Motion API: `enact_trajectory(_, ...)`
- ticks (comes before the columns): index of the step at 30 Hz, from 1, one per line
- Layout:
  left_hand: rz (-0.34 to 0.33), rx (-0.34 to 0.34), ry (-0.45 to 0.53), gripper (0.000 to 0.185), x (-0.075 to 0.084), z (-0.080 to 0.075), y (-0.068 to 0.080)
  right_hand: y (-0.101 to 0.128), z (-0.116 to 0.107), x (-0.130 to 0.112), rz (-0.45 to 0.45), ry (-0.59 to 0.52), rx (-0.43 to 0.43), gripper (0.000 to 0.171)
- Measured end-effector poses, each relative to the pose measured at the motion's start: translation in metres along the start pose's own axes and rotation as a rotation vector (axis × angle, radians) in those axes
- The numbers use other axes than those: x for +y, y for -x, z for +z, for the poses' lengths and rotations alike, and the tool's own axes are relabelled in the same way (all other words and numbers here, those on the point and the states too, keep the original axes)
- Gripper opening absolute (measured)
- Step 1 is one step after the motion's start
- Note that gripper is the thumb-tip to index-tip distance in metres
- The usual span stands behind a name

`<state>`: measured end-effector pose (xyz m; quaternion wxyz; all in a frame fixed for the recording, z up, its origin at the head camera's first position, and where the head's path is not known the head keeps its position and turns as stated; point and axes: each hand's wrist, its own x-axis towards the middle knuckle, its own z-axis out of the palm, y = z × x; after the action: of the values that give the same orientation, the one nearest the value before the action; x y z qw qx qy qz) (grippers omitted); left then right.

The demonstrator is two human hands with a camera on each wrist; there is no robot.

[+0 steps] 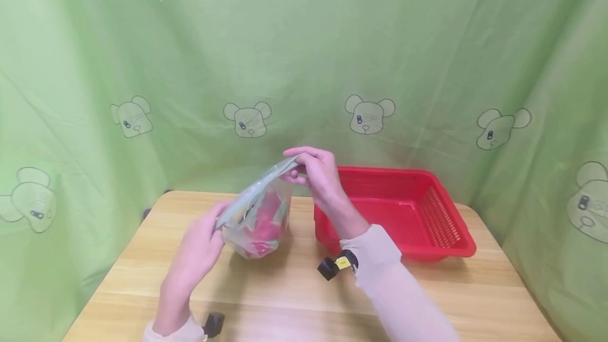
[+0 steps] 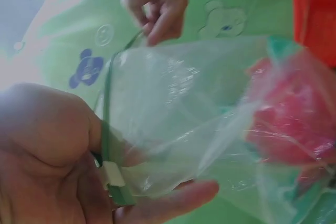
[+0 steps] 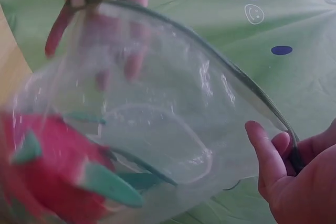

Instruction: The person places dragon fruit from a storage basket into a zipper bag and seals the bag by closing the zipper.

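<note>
A clear plastic zip bag (image 1: 243,234) hangs between my two hands above the left part of the table, its green zip edge slanting up to the right. My left hand (image 1: 197,247) grips the lower left corner, beside a small white slider (image 2: 113,174) on the zip. At the opposite, higher corner, my right hand (image 1: 322,177) pinches the zip edge between thumb and fingers. Low in the bag lies a pink dragon fruit (image 3: 63,163) with green scales, seen through the film. Part of it is hidden behind the bag's folds.
A red plastic basket (image 1: 396,170) with perforated walls stands on the right of the wooden table (image 1: 280,305), just beyond my right forearm. Green curtain (image 1: 304,57) with bear-head prints encloses the back and sides. Black wrist cameras sit at both sleeves.
</note>
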<state>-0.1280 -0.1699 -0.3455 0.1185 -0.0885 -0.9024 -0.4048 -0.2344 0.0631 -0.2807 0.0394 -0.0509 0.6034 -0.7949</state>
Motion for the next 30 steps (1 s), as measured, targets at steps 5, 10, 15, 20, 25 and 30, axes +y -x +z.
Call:
enact_trajectory(5, -0.035, 0.038, -0.067, 0.047, 0.006, -0.022, -0.006, -0.001, -0.006, -0.006, -0.007, 0.090, -0.010, 0.029)
enact_trajectory(10, 0.008, 0.094, -0.169, 0.038, 0.006, -0.035, -0.016, 0.000, -0.013, -0.016, -0.008, 0.215, -0.054, 0.027)
enact_trajectory(15, 0.040, 0.049, -0.144, 0.042, 0.007, -0.045, -0.033, -0.002, -0.024, -0.024, 0.007, 0.261, -0.093, 0.025)
enact_trajectory(20, 0.025, 0.004, -0.010, 0.040, 0.008, -0.055, -0.056, -0.003, -0.039, -0.031, 0.016, 0.224, -0.175, 0.028)
enact_trajectory(25, 0.054, -0.093, 0.180, 0.034, 0.001, -0.060, -0.070, -0.005, -0.051, -0.033, -0.042, 0.321, -0.295, 0.040)
enact_trajectory(30, 0.071, -0.265, 0.252, 0.045, -0.012, -0.063, -0.068, -0.007, -0.048, -0.029, -0.181, 0.514, -0.303, 0.038)
